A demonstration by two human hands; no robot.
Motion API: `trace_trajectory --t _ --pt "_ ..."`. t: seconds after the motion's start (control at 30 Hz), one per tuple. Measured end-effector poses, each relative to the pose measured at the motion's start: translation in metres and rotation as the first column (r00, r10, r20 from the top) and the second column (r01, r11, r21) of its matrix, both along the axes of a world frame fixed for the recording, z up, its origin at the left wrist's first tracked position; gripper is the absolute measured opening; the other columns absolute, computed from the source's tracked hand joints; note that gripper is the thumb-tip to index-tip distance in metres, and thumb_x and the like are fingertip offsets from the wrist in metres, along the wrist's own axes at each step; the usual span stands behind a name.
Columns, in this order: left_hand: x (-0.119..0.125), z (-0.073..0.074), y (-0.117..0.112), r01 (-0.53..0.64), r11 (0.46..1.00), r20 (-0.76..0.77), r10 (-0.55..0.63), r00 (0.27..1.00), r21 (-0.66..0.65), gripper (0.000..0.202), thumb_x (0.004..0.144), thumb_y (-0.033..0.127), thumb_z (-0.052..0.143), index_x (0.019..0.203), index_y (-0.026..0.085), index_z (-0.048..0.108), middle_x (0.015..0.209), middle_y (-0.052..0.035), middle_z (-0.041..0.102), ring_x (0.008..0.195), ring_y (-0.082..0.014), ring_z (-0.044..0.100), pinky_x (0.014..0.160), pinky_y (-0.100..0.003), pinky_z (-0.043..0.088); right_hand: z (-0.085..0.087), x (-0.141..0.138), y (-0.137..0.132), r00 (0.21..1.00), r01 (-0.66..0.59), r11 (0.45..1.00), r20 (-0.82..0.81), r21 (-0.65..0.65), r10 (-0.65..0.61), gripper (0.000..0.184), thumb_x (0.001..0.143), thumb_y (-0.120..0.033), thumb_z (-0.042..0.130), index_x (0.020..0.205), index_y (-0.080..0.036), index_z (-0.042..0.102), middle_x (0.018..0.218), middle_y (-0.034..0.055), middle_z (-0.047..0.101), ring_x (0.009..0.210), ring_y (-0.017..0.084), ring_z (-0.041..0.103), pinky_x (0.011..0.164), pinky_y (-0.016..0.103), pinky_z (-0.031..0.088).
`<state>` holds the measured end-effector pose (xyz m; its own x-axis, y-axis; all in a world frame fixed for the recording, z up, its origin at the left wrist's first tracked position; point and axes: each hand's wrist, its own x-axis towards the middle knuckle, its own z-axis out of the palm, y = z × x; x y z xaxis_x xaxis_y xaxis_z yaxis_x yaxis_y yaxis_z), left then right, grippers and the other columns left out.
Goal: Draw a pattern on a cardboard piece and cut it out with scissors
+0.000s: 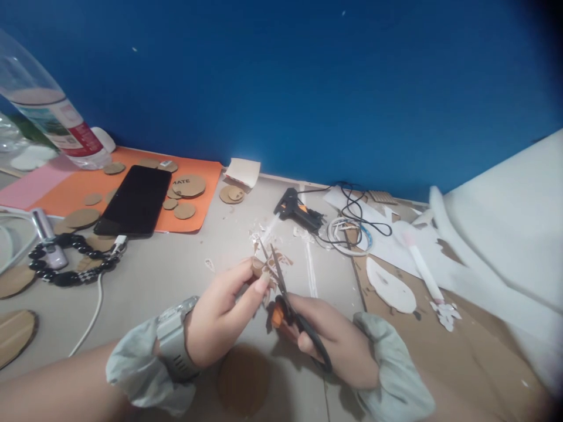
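My right hand (pixel 336 337) is wrapped round the black and orange handles of a pair of scissors (pixel 280 280). The blades are parted and point away from me. Just left of them, my left hand (pixel 222 313) pinches a small brown cardboard piece (pixel 257 267) between thumb and fingers, close to the blades. Its exact shape is partly hidden by the fingers. Paper scraps (pixel 285 259) lie under and beyond the blades. Below the hands, a round cardboard disc (pixel 244 381) rests on the grey table (pixel 176 269).
A black hot glue gun (pixel 301 214) with a tangled cord lies beyond the hands, beside a tape roll (pixel 338 237). Leftward are a phone (pixel 134 202), an orange sheet (pixel 206 202) with cardboard discs, a bottle (pixel 57 111) and a beaded bracelet (pixel 65 278). White paper cutouts (pixel 391 287) lie right.
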<state>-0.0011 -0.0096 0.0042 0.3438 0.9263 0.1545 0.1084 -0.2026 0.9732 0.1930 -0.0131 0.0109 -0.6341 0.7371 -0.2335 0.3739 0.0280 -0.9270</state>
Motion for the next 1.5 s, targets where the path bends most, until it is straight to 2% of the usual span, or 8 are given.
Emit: trace_trajectory --t 0.2,0.37,0.53,0.97,1.5 --pt "0.0001 -0.0006 -0.0005 -0.020 1.000 -0.027 0.019 0.999 -0.014 0.024 0.098 0.027 0.035 0.082 0.017 0.052 0.074 0.0001 0.051 0.069 -0.0125 0.049 0.066 -0.024 0.041 -0.0036 0.0008 0.0029 1.000 -0.015 0.999 0.000 0.034 0.015 0.064 0.078 -0.078 0.032 0.080 -0.018 0.051 0.067 -0.0014 0.049 0.059 0.014 0.046 0.059 0.025 0.038" --pt "0.0009 0.0005 0.0000 -0.052 0.999 -0.058 0.052 0.997 0.008 0.024 0.097 0.027 0.037 0.082 0.017 0.052 0.074 0.0000 0.051 0.067 -0.0123 0.048 0.064 -0.024 0.041 -0.0009 0.0029 0.0057 0.996 -0.088 0.996 0.014 0.011 0.088 0.062 0.079 -0.076 0.033 0.082 -0.017 0.051 0.070 -0.0007 0.050 0.062 0.015 0.048 0.060 0.026 0.039" --pt "0.0015 0.0002 0.0009 -0.050 0.999 -0.064 0.050 0.997 0.004 0.024 0.097 0.027 0.036 0.083 0.017 0.053 0.074 -0.0001 0.052 0.068 -0.0126 0.049 0.065 -0.024 0.042 -0.0038 0.0019 0.0030 1.000 -0.029 0.998 0.008 0.055 0.029 0.061 0.079 -0.077 0.032 0.077 -0.018 0.049 0.066 -0.0020 0.048 0.060 0.014 0.045 0.058 0.025 0.036" --pt "0.0009 -0.0005 0.0015 -0.064 0.998 -0.081 0.065 0.995 0.011 0.023 0.097 0.027 0.036 0.084 0.018 0.052 0.075 0.0001 0.053 0.068 -0.0128 0.049 0.065 -0.023 0.042 -0.0043 0.0060 0.0068 0.996 -0.076 0.997 0.039 0.033 0.075 0.056 0.081 -0.073 0.035 0.076 -0.019 0.047 0.067 -0.0027 0.048 0.061 0.013 0.045 0.057 0.024 0.035" --pt "-0.0035 0.0013 0.0062 -0.026 1.000 -0.119 0.024 0.993 -0.016 0.025 0.097 0.029 0.035 0.090 0.016 0.055 0.079 -0.0017 0.056 0.073 -0.0149 0.051 0.069 -0.026 0.042 -0.0022 0.0051 0.0069 0.996 -0.049 0.997 0.081 0.057 0.044 0.053 0.083 -0.070 0.038 0.072 -0.019 0.044 0.063 -0.0040 0.045 0.058 0.012 0.043 0.054 0.023 0.033"
